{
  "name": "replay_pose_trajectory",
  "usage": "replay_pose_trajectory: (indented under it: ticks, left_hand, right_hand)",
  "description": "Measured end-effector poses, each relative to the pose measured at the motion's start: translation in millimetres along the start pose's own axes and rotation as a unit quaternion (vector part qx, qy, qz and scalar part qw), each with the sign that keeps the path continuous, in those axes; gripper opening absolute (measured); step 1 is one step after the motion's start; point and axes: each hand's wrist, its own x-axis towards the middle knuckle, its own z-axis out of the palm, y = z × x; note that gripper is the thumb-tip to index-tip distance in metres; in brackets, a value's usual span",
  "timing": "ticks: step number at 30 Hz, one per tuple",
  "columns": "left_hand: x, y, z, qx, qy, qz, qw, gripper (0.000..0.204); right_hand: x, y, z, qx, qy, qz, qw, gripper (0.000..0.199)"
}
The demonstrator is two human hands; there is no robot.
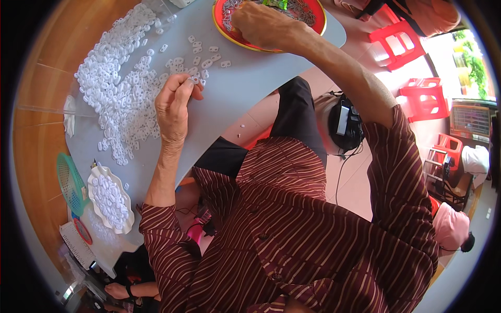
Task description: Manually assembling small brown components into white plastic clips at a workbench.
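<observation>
My left hand (175, 107) is closed in a pinch above the near side of the grey table (219, 109). Between its thumb and finger sits a small white plastic piece (194, 80) with holes. Beyond it, several loose pieces of the same kind lie on the table, next to a large white heap (117, 78). My right hand (263, 23) reaches into a round red tray (319, 26) with a yellow rim, full of small grey metal parts (302, 13). Its fingers are bent down and their tips are hidden, so I cannot see what they hold.
A white scalloped dish (130, 221) of white pieces stands on the left, near a green mesh basket (70, 182). A green packet (275, 4) lies in the tray. Red stools (399, 44) stand on the right. Another person's hand (117, 290) shows at lower left.
</observation>
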Motion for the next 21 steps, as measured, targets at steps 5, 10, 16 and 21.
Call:
replay_pose_trajectory:
  ticks: [5,10,16,21]
  left_hand:
    - [1,-2,1,0.019,-0.009,-0.001,1.000,0.017]
    - [-1,4,-3,0.056,-0.013,0.001,0.998,0.019]
    - [2,1,0,0.026,-0.029,-0.001,0.999,0.018]
    - [2,10,-1,0.083,-0.045,-0.003,0.996,0.021]
  right_hand:
    - [2,5,3,0.030,0.019,0.026,0.999,0.012]
    - [0,2,-17,0.134,0.103,0.022,0.985,0.010]
    - [-13,-31,2,0.457,0.083,0.028,0.885,0.010]
    - [-25,-66,31,0.651,0.025,0.036,0.758,0.014]
